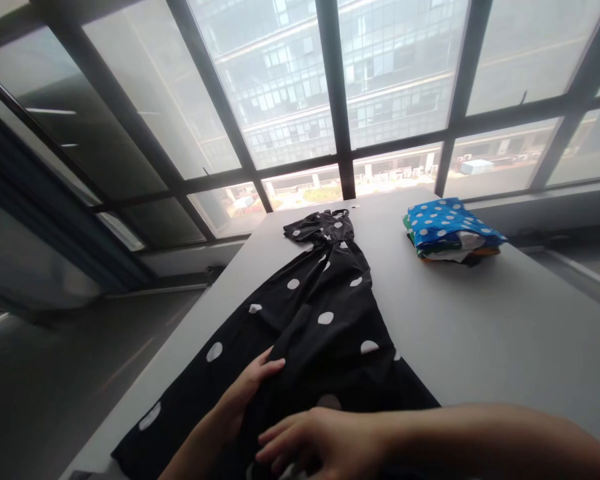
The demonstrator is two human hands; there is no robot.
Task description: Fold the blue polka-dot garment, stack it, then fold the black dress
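Observation:
A black dress with white dots [325, 293] lies lengthwise on the white table, its gathered waist and short sleeve toward the window. The wide skirt spreads toward me. My left hand [253, 383] grips a raised fold near the middle of the skirt, thumb on top and the other fingers partly hidden by cloth. Lower down, my right hand [323, 440] reaches across from the right with its fingers curled over the skirt's near part. Something white shows under those fingers, partly cut off by the frame's bottom edge. The near hem is mostly out of sight.
A stack of folded clothes [450, 230], blue with white dots on top, rests on the table's far right. The white table [510, 347] ends close to the large framed windows [290, 80]. A dark curtain [55, 187] hangs at left above the grey floor [80, 353].

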